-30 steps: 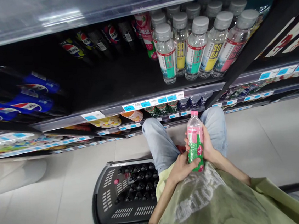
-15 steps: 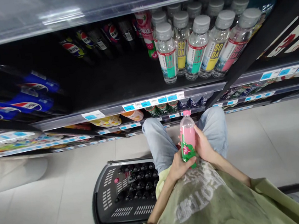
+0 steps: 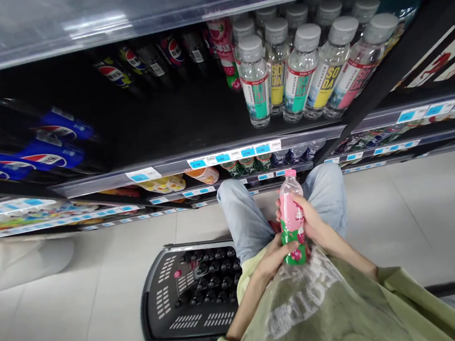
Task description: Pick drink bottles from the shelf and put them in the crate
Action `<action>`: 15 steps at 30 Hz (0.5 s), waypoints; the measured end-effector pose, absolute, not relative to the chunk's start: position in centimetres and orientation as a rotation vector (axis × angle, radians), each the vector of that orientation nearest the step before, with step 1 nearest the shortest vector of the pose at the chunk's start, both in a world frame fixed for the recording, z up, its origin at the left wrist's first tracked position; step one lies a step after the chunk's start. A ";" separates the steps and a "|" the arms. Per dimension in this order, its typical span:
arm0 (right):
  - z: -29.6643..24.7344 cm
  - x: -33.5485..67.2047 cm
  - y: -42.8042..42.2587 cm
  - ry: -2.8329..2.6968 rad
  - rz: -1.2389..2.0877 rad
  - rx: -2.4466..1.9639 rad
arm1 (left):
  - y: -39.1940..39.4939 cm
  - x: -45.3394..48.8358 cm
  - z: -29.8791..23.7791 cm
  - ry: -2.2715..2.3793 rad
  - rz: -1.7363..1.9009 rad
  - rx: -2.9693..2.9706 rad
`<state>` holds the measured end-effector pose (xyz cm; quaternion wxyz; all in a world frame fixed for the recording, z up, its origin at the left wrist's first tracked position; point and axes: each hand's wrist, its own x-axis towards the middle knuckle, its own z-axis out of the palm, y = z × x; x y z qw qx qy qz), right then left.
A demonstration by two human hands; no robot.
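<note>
Both hands hold a pink bottle point(image 3: 292, 220) upright before the person's chest, above the knees. The left hand point(image 3: 275, 255) cups its green base from below, fingers curled round the front; the right hand point(image 3: 312, 221) wraps the middle from the right. A basket point(image 3: 162, 291) sits on the floor to the left, below the shelf point(image 3: 170, 168)

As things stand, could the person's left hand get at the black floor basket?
Probably yes: the left hand shares the pink bottle with the right hand, but the basket lies open below it, nothing between.
</note>
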<state>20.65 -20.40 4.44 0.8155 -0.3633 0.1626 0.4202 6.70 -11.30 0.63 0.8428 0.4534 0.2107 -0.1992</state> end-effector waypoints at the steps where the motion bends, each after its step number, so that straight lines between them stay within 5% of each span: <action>1: 4.4 20.6 -20.2 0.367 0.835 -0.870 | -11.3 6.9 0.6 0.496 -0.401 1.034; 9: 4.5 19.4 -18.8 0.338 0.646 -1.223 | -11.1 8.8 1.5 0.647 -0.230 1.533; 15: 5.3 20.6 -19.1 0.157 0.773 -1.057 | -11.3 7.5 1.3 0.684 -0.204 1.000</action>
